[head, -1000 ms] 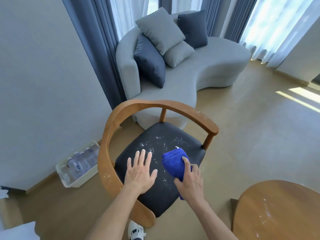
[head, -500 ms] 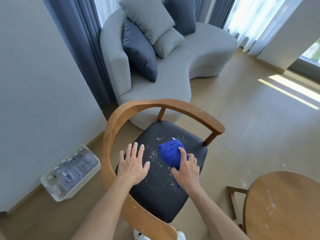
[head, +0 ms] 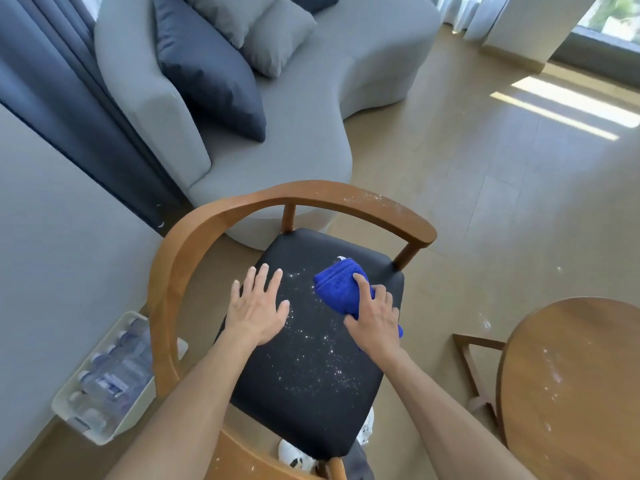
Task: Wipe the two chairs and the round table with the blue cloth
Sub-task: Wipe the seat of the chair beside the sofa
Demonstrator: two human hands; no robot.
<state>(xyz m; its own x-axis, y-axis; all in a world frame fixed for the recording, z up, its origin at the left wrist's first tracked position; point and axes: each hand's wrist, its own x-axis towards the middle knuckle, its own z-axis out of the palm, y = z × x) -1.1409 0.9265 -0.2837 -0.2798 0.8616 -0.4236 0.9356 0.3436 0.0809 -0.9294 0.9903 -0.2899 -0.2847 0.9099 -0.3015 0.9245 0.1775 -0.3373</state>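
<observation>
The folded bright-blue microfibre cloth (head: 341, 289) lies on the far right part of the black padded seat (head: 304, 375) of the curved-back wooden armchair (head: 194, 237), bunched into a thick wad with a ribbed hem toward the left and a small white tag at its far tip. The right hand (head: 375, 318) presses it down, fingers (head: 362, 284) curled over its near half and holding it, the forefinger reaching furthest onto the fabric. Just left of those fingers a scatter of white crumbs (head: 311, 344) speckles the seat, running back toward the wrists. Beyond the crumbs the left hand (head: 259, 306) rests flat on the seat, fingers straight and spread wide, holding nothing. Past the cloth's far tip the seat edge is near, with the armrest post right of it; the wooden rail arcs round behind and to the left of both hands, dusted with white specks on its right end. Right of the right hand, across open tan floor (head: 485, 202), stands the round wooden counter (head: 571, 393), also flecked white.
</observation>
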